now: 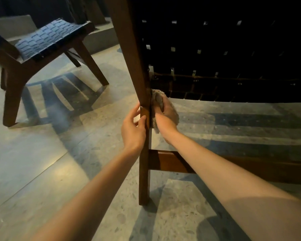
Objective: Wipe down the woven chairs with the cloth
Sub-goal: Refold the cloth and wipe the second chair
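Currently right hand (pixel 165 119) clutches cloth (pixel 157 99) against near woven chair (pixel 215 54) leg (pixel 144 171), left hand (pixel 132 131) gripping that leg; far woven chair (pixel 47 37) status indeterminable

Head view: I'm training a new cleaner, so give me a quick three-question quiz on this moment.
1. True or false: the cloth is in the left hand.
2. Which part is being wiped? A) woven seat B) wooden leg C) floor
3. Fill in: the second chair stands to the person's ____.
Key: 1 false, the right hand holds it; 2 B; 3 left.
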Demonstrator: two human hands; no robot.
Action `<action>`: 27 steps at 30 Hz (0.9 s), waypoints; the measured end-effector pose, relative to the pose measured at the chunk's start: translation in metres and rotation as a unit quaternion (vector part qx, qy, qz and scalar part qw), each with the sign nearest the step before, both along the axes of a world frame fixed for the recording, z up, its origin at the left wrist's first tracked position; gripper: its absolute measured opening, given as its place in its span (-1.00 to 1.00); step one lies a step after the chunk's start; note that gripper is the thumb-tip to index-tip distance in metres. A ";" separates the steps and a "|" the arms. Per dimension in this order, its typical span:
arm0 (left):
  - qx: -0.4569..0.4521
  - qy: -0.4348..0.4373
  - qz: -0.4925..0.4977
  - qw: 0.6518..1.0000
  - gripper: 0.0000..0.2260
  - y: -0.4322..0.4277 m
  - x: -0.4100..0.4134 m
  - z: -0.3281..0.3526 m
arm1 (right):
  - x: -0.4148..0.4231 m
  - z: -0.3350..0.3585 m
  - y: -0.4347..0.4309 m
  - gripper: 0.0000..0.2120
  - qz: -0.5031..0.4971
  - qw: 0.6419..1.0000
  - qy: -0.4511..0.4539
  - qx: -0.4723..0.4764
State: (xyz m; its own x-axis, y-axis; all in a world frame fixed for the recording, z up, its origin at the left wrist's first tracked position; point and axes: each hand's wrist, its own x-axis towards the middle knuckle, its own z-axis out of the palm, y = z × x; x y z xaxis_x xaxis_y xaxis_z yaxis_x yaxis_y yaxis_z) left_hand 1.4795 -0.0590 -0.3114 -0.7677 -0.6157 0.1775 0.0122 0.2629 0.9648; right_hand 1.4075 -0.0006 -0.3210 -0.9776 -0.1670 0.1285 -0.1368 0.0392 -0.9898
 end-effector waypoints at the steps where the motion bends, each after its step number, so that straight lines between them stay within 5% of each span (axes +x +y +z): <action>1: 0.005 -0.003 -0.003 1.000 -0.58 -0.002 0.001 -0.002 | -0.003 -0.001 0.002 -0.69 0.015 1.000 0.002 0.015; 11: 0.102 0.015 -0.065 0.992 -0.64 -0.014 0.013 -0.011 | 0.047 -0.037 0.044 -0.77 0.142 0.986 0.057 0.068; 17: 0.098 0.018 -0.112 0.989 -0.65 -0.022 0.020 -0.014 | 0.023 -0.008 0.022 -0.81 0.084 0.995 0.053 0.034; 23: 0.104 0.016 -0.105 0.989 -0.65 -0.020 0.023 -0.016 | -0.005 0.009 0.004 -0.63 0.042 0.998 0.026 0.029; 27: 0.111 0.019 -0.099 0.989 -0.65 -0.018 0.023 -0.017 | 0.011 -0.013 0.011 -0.75 0.059 0.997 0.019 0.052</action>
State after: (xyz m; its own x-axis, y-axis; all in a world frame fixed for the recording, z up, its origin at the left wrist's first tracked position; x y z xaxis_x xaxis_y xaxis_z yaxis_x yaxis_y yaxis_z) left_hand 1.5020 -0.0771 -0.3281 -0.8728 -0.4807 0.0852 0.0790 0.0332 0.9963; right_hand 1.4185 0.0106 -0.3342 -0.9449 -0.2953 0.1415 -0.1842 0.1221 -0.9753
